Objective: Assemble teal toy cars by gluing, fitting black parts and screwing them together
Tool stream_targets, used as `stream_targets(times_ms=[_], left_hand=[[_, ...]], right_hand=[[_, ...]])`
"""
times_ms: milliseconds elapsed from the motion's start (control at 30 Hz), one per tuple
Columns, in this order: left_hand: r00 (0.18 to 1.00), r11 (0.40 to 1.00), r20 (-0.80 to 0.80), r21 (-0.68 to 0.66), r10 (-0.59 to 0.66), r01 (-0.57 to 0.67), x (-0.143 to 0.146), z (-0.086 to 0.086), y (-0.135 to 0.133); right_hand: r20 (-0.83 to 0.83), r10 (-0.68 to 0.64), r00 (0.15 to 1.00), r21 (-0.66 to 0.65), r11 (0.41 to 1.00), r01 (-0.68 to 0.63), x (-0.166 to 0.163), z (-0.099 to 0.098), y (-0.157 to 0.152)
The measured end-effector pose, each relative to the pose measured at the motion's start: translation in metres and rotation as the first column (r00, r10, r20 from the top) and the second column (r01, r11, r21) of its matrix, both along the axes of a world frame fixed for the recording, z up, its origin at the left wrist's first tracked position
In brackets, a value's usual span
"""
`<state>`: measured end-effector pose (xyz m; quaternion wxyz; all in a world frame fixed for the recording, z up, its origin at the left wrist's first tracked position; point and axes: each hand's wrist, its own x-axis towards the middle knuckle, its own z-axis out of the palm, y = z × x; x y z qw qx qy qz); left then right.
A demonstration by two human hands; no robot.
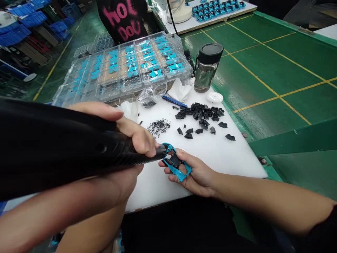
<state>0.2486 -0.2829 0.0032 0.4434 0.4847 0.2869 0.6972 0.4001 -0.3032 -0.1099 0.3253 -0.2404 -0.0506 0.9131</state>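
My left hand (137,137) is wrapped round a large black electric screwdriver (65,151) that reaches in from the left edge. Its tip end meets a small blue plastic shell (181,172), shaped like a toy car body. A black piece (174,160) sits within the shell. Fingers and thumb of my right hand (197,172) grip the shell from the right, above the front of the white board (155,186). The bit itself is hidden. Beyond the hands lie a scatter of tiny dark screws (159,128) and a heap of black plastic pieces (201,111).
Clear divided trays (118,84) of blue parts stand at the back left. A lidded bottle (206,70), a white oval object (214,97) and a blue pen (175,102) rest near the board's far side. A green bar (289,135) borders it on the right.
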Motion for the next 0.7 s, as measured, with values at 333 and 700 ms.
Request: stream_targets(times_ms=[333,700], left_hand=[[0.986,0.984,-0.161,0.180,0.034,-0.004,0.013,-0.010,0.017],[0.979,0.990,-0.185,0.123,0.088,-0.066,0.015,-0.008,0.014]], right_hand=[[-0.024,-0.020,1.000,-0.050,0.999,0.019,0.000,0.002,0.003],[-0.018,-0.018,1.000,-0.072,0.997,0.017,0.000,0.002,0.003]])
